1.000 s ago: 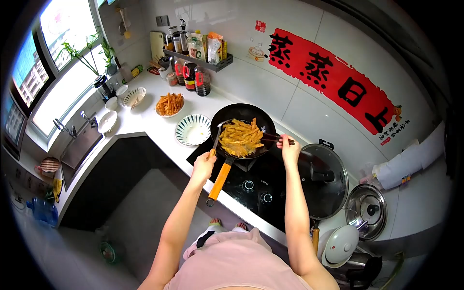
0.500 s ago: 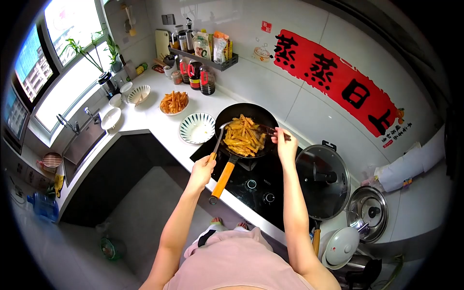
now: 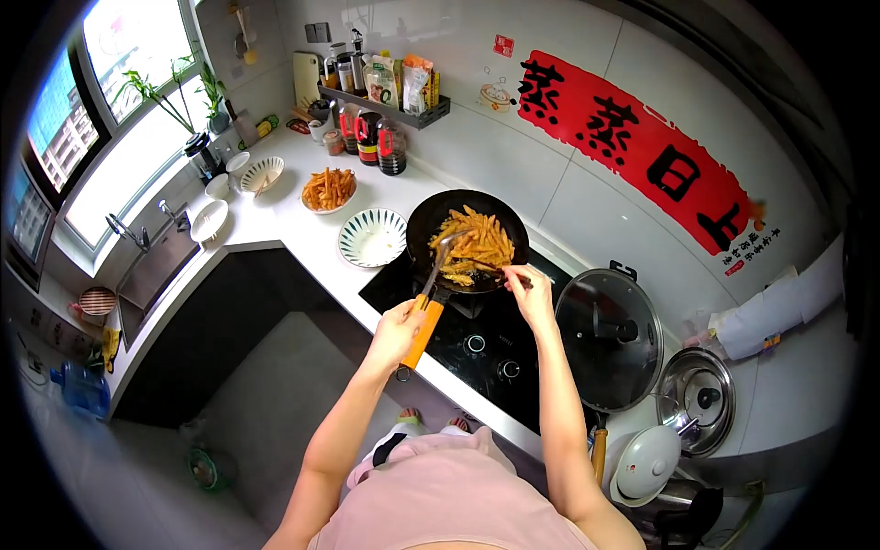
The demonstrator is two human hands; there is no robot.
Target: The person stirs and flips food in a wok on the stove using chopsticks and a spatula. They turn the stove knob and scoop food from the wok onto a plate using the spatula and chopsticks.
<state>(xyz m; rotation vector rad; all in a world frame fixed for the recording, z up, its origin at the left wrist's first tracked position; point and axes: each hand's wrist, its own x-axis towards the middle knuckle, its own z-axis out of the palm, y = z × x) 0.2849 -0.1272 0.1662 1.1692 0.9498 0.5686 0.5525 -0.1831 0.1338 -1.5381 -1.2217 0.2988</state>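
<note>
In a black wok (image 3: 423,211) on the stove lies a heap of golden battered strips (image 3: 484,240). My left hand (image 3: 397,332) is closed around the handle of a metal spatula (image 3: 434,275), whose head is among the strips at the wok's left side. The spatula crosses just above the wok's orange wooden handle (image 3: 423,337). My right hand (image 3: 532,291), at the wok's right rim, pinches dark chopsticks (image 3: 490,268) with their tips in the food. The exact shape of the spatula's head is partly hidden by the strips.
A striped-rim bowl (image 3: 359,240) stands left of the wok, and a bowl of fried strips (image 3: 328,192) sits behind it. The black stove (image 3: 477,367) lies in front. A large glass lid (image 3: 600,367) leans at the right, beside a steel lid (image 3: 706,431) and a white pot (image 3: 646,467).
The spatula has moved right and deeper into the strips, with my left hand shifting slightly right. My right hand has lowered with the chopsticks. The strips have been shifted and heaped towards the right.
</note>
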